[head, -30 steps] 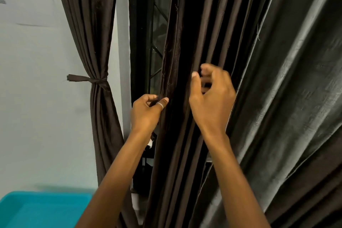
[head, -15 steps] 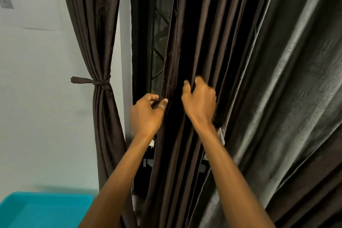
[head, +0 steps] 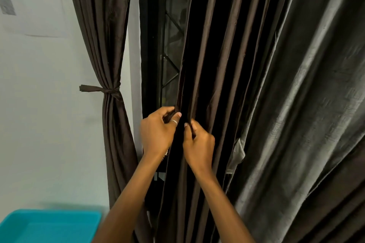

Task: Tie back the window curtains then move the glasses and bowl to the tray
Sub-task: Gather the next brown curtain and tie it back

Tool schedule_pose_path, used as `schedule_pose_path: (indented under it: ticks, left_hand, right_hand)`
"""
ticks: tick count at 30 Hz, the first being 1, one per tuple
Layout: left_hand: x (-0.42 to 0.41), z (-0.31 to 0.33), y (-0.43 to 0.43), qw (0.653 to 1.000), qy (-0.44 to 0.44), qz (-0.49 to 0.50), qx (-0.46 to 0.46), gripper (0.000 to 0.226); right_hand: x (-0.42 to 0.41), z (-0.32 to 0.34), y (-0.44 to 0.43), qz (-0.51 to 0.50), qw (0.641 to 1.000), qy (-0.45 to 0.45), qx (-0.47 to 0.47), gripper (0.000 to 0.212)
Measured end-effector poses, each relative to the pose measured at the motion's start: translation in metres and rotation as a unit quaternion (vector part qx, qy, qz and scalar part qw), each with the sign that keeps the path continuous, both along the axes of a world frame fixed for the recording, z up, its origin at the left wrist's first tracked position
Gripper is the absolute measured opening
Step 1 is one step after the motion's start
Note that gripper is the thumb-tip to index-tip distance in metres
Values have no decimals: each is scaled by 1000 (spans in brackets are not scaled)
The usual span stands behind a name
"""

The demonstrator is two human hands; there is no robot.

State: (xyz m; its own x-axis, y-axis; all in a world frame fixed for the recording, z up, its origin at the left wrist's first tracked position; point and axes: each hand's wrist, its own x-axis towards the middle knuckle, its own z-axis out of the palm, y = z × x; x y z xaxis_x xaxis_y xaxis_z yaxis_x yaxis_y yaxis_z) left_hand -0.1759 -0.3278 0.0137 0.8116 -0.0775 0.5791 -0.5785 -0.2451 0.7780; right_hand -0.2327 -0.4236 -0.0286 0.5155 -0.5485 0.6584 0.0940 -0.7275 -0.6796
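At centre frame, the right curtain (head: 223, 65) is pinched at its leading edge by the left hand (head: 158, 134). A fold at its 3 o'clock is gripped by the right hand (head: 199, 146), whose fingertips are hidden in the cloth. Folds run 12-to-6. The tray (head: 49, 227) is cut off at 7 o'clock. The left curtain (head: 102, 35) is tied at 9 o'clock, with the window (head: 169, 45) exposed between.

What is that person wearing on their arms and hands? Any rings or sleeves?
No sleeves show: the left arm and right arm are bare to the picture's edge. The left hand wears one thin silver ring on its thumb. The right hand wears nothing. No gloves, watch or bracelets.
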Motion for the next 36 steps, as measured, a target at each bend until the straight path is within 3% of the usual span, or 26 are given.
schedule_pose_path:
  ticks: [8, 13, 16, 20, 23, 27, 32, 34, 36]
  left_hand:
    - [-14, -4, 3, 999, -16, -35, 19, 26]
    - [-19, -1, -3, 999, -10, -6, 53, 49]
    - [-20, 2, -7, 996, -36, 48, 65, 29]
    - [-21, 2, -5, 995, -40, 63, 60, 16]
    - [-19, 0, 0, 995, -61, 60, 49, 16]
    - [-15, -1, 1, 996, -67, 52, 40, 13]
    - [-14, -4, -1, 996, -77, 30, 23, 13]
    - [-14, -4, 0, 996, -84, 27, 22, 13]
    - [-13, -5, 1, 996, -87, 23, 20, 14]
  right_hand:
    - [1, -4, 14, 45, 999, 22, -3, 32]
    - [-4, -9, 16, 42, 998, 37, -22, 17]
    - [-7, -9, 16, 67, 997, 25, -38, 14]
    - [-21, 2, 4, 154, 986, 56, -5, 43]
    - [-35, 20, -5, 45, 998, -36, -12, 42]
    - [-44, 59, -20, -103, 977, -172, -70, 32]
    - [-35, 83, -33, -162, 980, -91, -65, 57]
    - [-31, 77, -31, -152, 985, -56, -55, 52]
    - [-34, 66, -30, -130, 989, -49, -39, 33]
